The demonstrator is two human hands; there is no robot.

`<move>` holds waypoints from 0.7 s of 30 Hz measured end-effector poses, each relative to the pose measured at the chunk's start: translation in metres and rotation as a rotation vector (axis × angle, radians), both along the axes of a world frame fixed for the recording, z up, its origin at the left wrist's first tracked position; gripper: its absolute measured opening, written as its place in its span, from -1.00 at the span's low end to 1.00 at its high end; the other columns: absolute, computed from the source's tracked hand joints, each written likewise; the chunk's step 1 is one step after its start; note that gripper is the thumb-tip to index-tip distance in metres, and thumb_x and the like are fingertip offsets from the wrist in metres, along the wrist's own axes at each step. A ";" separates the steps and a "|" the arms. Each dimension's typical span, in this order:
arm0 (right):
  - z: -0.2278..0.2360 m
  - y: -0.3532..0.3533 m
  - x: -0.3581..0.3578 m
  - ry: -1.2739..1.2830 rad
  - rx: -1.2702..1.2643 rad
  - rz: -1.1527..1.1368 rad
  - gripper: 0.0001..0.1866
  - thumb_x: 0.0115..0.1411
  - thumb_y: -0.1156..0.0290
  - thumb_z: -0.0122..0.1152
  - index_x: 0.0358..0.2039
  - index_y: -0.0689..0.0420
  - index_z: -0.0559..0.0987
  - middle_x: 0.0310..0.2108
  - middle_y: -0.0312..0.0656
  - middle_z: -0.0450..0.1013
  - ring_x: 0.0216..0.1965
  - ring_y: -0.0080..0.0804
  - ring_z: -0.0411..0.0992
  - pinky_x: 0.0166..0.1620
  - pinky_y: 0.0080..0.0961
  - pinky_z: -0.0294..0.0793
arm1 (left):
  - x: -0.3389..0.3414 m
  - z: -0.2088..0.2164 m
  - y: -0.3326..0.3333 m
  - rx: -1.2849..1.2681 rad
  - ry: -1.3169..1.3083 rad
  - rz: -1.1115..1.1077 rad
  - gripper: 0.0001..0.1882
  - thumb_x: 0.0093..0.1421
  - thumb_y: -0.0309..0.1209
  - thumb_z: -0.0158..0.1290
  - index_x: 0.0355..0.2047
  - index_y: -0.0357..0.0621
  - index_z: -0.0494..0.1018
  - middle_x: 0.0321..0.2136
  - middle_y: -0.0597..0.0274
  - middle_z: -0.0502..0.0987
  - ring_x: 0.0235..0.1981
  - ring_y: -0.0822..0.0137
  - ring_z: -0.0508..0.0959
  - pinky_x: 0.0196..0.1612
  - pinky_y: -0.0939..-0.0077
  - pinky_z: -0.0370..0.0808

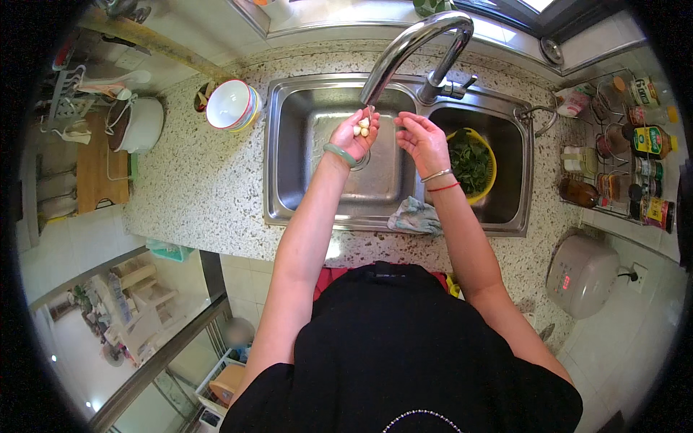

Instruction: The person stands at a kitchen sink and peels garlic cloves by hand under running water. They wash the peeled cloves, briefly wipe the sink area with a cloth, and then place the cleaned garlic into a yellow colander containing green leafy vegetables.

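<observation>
Several pale peeled garlic cloves (pixel 362 128) rest in the cupped palm of my left hand (pixel 349 137), just below the spout of the chrome faucet (pixel 419 40). A thin stream of water seems to run down at its fingertips. That hand is over the left basin of the steel sink (pixel 278 155). To its right, my right hand (pixel 424 146) hangs above the divider between the basins, fingers loosely stretched toward the left hand, with nothing visible in them. The two hands do not touch.
A yellow colander (pixel 491 173) of leafy greens (pixel 469 162) sits in the right basin. On the sink's front rim lies a crumpled cloth (pixel 416 216). Stacked bowls (pixel 232 107) stand left, a spice rack (pixel 613 144) right, and a rice cooker (pixel 583 276) at the lower right.
</observation>
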State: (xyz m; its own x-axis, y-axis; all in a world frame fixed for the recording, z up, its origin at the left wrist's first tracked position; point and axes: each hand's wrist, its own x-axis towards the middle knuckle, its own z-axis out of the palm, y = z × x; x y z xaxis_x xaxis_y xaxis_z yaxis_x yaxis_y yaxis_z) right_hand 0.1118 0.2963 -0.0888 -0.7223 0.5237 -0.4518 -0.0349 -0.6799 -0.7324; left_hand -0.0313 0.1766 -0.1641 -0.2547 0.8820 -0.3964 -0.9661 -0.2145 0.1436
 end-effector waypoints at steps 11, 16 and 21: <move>-0.019 -0.028 -0.009 -0.192 0.942 0.105 -0.81 -0.05 0.35 0.28 -0.40 0.13 0.60 -0.40 -0.23 0.48 -0.54 -0.54 0.36 -0.42 -0.62 0.39 | 0.034 0.038 -0.004 -0.389 0.500 0.088 -0.74 0.27 -0.39 -0.21 -0.11 -0.29 0.32 -0.33 0.17 0.44 -0.37 0.36 0.50 -0.25 0.48 0.54; -0.014 -0.035 -0.013 -0.246 0.909 0.126 -0.80 -0.09 0.33 0.31 -0.43 0.13 0.60 -0.42 -0.22 0.47 -0.51 -0.52 0.39 -0.40 -0.57 0.40 | 0.037 0.045 -0.012 -0.459 0.685 0.046 -0.75 0.27 -0.38 -0.18 -0.12 -0.25 0.33 -0.35 0.27 0.45 -0.41 0.48 0.48 -0.34 0.62 0.51; -0.015 -0.035 -0.015 -0.169 0.888 0.173 -0.80 -0.09 0.35 0.32 -0.42 0.15 0.60 -0.46 -0.26 0.46 -0.53 -0.60 0.34 -0.42 -0.64 0.36 | 0.034 0.046 -0.020 -0.490 0.778 0.010 -0.74 0.28 -0.33 -0.16 -0.13 -0.20 0.37 -0.42 0.37 0.46 -0.50 0.62 0.41 -0.51 0.75 0.37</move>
